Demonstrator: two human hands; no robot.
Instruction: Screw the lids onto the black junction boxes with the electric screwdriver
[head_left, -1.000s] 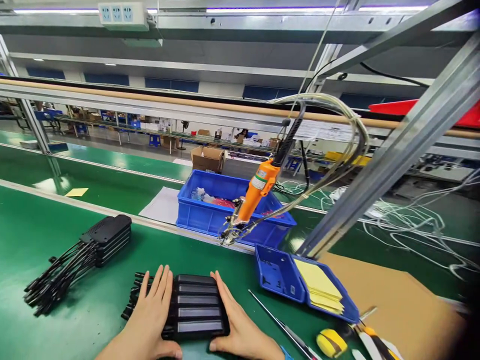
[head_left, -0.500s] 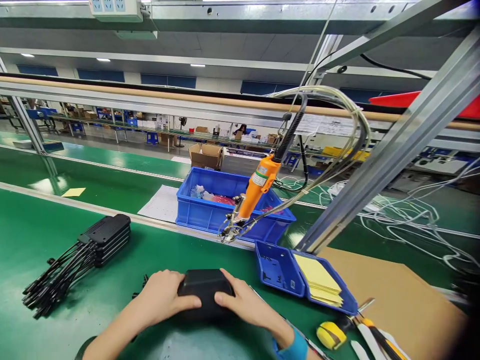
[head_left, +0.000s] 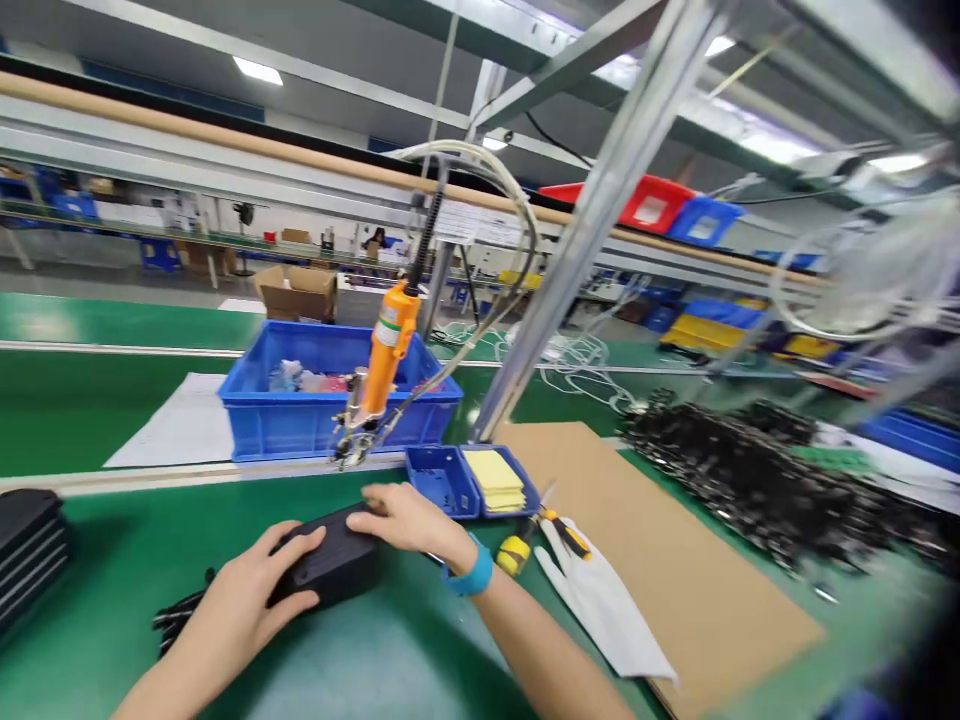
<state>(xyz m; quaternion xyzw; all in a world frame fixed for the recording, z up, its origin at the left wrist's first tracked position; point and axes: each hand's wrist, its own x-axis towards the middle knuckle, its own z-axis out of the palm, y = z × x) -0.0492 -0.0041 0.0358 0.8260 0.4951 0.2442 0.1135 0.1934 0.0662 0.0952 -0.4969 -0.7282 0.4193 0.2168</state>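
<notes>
A black plastic box (head_left: 337, 553) lies at a slant on the green bench between my hands. My left hand (head_left: 259, 590) grips its left end, thumb along the near side and fingers over the top. At the far right corner, my right hand (head_left: 405, 518) holds the box with its thumb on top; part of its fingers is hidden behind. Black cables (head_left: 176, 618) stick out beside my left hand. At the left edge of the view stands a stack of similar black boxes (head_left: 30, 550), partly cut off.
An orange electric screwdriver (head_left: 388, 345) hangs before a blue bin (head_left: 337, 425). To the right are a small blue tray (head_left: 442, 480), yellow paper slips (head_left: 495, 478), a yellow-black screwdriver (head_left: 514, 552), a white glove (head_left: 600, 610), cardboard (head_left: 675, 560) and a blurred heap of black parts (head_left: 757, 480).
The view has swung right, bringing the glove and the heap of black parts into sight. The box has turned to a slant, still between both hands.
</notes>
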